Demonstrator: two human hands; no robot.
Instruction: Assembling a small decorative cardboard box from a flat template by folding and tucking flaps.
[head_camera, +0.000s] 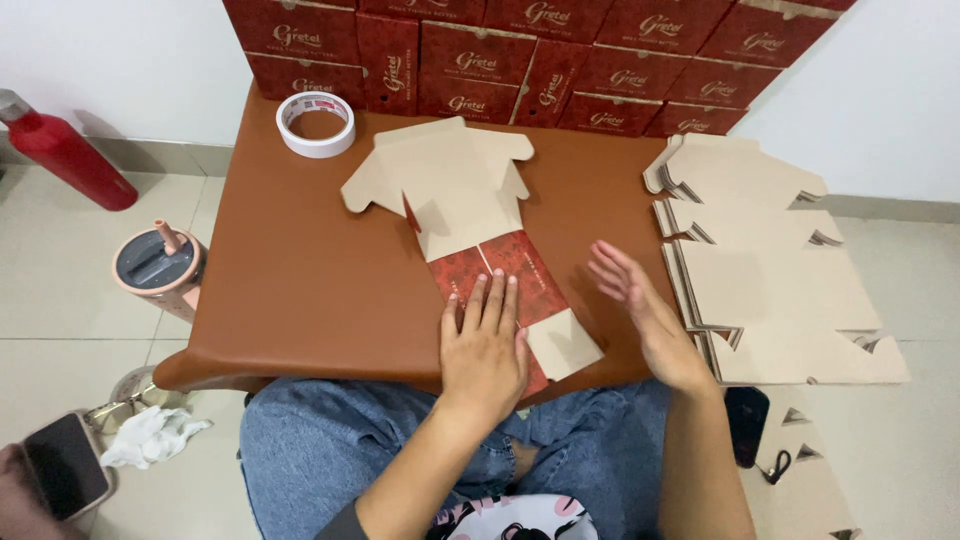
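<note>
A flat die-cut cardboard box blank (450, 180) lies in the middle of the brown table (300, 270), plain side up at the far end and red printed panels (520, 270) toward me. My left hand (485, 345) presses flat on the near red panel, fingers together. My right hand (640, 310) hovers open on edge just right of the blank, touching nothing I can make out. A small plain flap (565, 345) sticks out between my two hands.
A stack of unfolded box blanks (770, 270) lies at the table's right. A roll of white tape (316, 124) sits at the far left. Assembled red boxes (530, 60) line the wall. On the floor stand a red bottle (65, 150) and a pink tumbler (160, 265). Another person's hand holds a phone (60, 465).
</note>
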